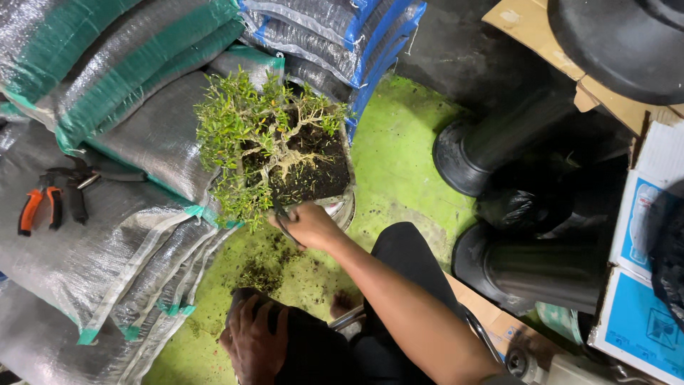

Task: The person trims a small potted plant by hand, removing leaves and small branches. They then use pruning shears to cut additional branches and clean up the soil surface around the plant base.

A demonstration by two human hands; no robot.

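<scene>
— Where are our hands?
— Our right hand (310, 224) is clamped on dark shears (286, 227) at the bonsai (274, 146) by the sacks (121, 214) — our left hand (254, 341) lies spread, fingers apart, on our knee.

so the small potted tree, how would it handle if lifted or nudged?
The potted tree probably feels heavy for its size: the pot is full of dark soil. Likely top-heavy toward its leafy left side, so apt to tip. Thin branches look fragile, and loose soil would likely spill, as the crumbs on the green floor suggest.
</scene>
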